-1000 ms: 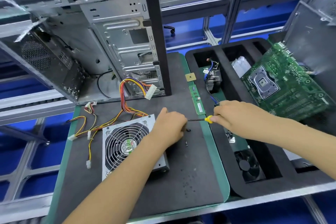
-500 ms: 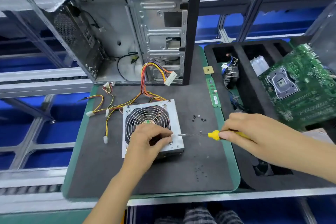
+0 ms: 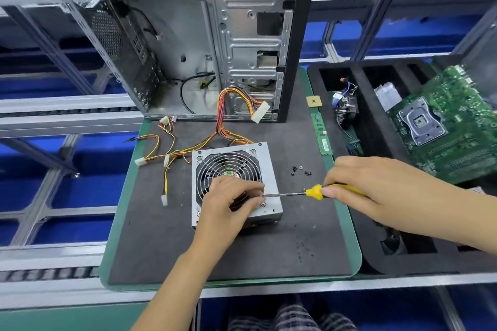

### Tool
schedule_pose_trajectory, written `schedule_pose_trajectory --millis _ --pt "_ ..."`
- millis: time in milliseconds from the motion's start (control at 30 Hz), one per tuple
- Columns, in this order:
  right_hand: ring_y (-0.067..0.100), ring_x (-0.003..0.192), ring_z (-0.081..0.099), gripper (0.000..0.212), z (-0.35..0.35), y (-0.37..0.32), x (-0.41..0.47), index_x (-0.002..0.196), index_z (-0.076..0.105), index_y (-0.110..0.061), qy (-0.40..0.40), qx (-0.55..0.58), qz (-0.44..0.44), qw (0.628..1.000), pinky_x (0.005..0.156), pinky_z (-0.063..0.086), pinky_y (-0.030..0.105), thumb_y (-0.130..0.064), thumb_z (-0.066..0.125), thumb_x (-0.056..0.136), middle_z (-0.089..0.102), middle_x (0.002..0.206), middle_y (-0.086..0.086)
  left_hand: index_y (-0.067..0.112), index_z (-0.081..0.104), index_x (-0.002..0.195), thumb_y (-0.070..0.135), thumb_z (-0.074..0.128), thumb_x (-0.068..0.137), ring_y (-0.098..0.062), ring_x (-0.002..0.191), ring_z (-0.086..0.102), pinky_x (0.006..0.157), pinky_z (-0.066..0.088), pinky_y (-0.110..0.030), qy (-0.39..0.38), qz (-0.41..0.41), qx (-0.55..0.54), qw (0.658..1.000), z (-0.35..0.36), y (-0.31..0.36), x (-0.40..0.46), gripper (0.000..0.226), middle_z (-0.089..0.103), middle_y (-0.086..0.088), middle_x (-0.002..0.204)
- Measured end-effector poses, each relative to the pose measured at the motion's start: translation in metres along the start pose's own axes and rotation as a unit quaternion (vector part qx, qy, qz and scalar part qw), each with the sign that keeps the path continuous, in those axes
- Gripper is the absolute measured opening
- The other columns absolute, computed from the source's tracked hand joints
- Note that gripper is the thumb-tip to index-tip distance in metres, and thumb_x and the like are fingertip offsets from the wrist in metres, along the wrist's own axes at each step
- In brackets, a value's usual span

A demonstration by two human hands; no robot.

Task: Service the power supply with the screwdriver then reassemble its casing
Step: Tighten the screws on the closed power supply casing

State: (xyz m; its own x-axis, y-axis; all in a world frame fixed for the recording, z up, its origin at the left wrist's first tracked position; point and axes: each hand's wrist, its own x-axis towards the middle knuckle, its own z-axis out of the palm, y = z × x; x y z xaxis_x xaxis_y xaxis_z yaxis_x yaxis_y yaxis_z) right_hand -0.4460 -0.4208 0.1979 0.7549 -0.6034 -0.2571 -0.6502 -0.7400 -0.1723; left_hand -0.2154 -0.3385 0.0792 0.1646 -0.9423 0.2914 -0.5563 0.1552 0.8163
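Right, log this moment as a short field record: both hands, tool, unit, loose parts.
left hand: rests on the power supply, fingers curled at the screwdriver tip
right hand: grips the yellow-handled screwdriver
screwdriver: lies nearly level, tip at the fan face's near right corner
power supply: fan side up on the grey mat
loose screws: on the mat, right of the unit
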Motion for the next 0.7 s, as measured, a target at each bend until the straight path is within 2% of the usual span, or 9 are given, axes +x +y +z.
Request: schedule_pose_trajectory --millis 67,200,300,433,533,633,700 --pt "0.007 0.076 0.05 0.066 -0.001 -0.003 0.001 0.101 0.053 -0.037 -0.003 -0.005 0.002 1.0 0.069 0.042 0.025 -0.065 -0.001 0.076 0.041 0.087 -0.014 0.02 0.075 0.093 0.012 0.078 0.077 -0.005 0.093 0.055 0.09 0.037 -0.015 -0.001 0.006 0.003 1.0 0.0 -0.001 0.0 0.018 0.07 0.019 0.084" --pt "0.008 0.078 0.051 0.063 -0.004 -0.006 0.001 0.1 0.053 -0.035 -0.006 -0.016 0.012 1.0 0.072 0.043 0.027 -0.063 0.0 0.079 0.042 0.087 -0.013 0.017 0.075 0.091 0.011 0.076 0.078 -0.005 0.09 0.056 0.09 0.04 -0.022 0.008 0.031 0.005 0.999 -0.001 -0.001 -0.001 0.015 0.069 0.017 0.084" --pt "0.005 0.075 0.048 0.067 -0.007 -0.007 0.001 0.095 0.054 -0.032 -0.015 -0.001 0.019 1.0 0.071 0.042 0.025 -0.064 -0.002 0.076 0.043 0.083 -0.013 0.012 0.074 0.087 0.01 0.074 0.079 -0.002 0.087 0.055 0.089 0.041 -0.027 0.032 0.079 0.029 0.996 0.0 0.0 -0.001 0.008 0.069 0.012 0.083" --pt "0.01 0.074 0.051 0.07 -0.009 -0.006 0.003 0.088 0.058 -0.023 -0.024 0.037 0.026 0.999 0.073 0.044 0.031 -0.065 0.002 0.078 0.05 0.079 -0.007 0.006 0.072 0.087 0.005 0.071 0.083 -0.015 0.079 0.058 0.086 0.043 -0.036 0.034 0.152 0.066 0.986 0.002 -0.003 -0.001 0.005 0.067 0.003 0.081" --pt "0.017 0.063 0.048 0.062 -0.009 -0.006 0.003 0.072 0.053 -0.021 -0.022 0.076 0.025 0.997 0.068 0.044 0.035 -0.064 0.009 0.082 0.053 0.068 0.006 0.002 0.072 0.088 0.002 0.07 0.084 -0.019 0.078 0.057 0.091 0.043 -0.034 0.036 0.198 0.087 0.976 0.006 -0.006 -0.004 0.005 0.067 -0.001 0.082" --pt "0.019 0.059 0.046 0.058 -0.009 -0.008 0.003 0.068 0.051 -0.021 -0.02 0.097 0.038 0.994 0.064 0.043 0.034 -0.064 0.013 0.082 0.053 0.065 0.009 0.0 0.072 0.091 0.001 0.068 0.085 -0.021 0.078 0.057 0.095 0.042 -0.033 0.042 0.208 0.099 0.972 0.009 -0.008 -0.004 0.007 0.066 -0.002 0.082" --pt "0.02 0.059 0.045 0.06 -0.009 -0.008 0.003 0.069 0.052 -0.019 -0.024 0.1 0.045 0.994 0.062 0.042 0.034 -0.064 0.014 0.083 0.052 0.065 0.009 0.0 0.071 0.094 0.003 0.067 0.087 -0.023 0.078 0.056 0.092 0.044 -0.035 0.034 0.208 0.1 0.972 0.011 -0.01 -0.005 0.009 0.064 -0.003 0.082"
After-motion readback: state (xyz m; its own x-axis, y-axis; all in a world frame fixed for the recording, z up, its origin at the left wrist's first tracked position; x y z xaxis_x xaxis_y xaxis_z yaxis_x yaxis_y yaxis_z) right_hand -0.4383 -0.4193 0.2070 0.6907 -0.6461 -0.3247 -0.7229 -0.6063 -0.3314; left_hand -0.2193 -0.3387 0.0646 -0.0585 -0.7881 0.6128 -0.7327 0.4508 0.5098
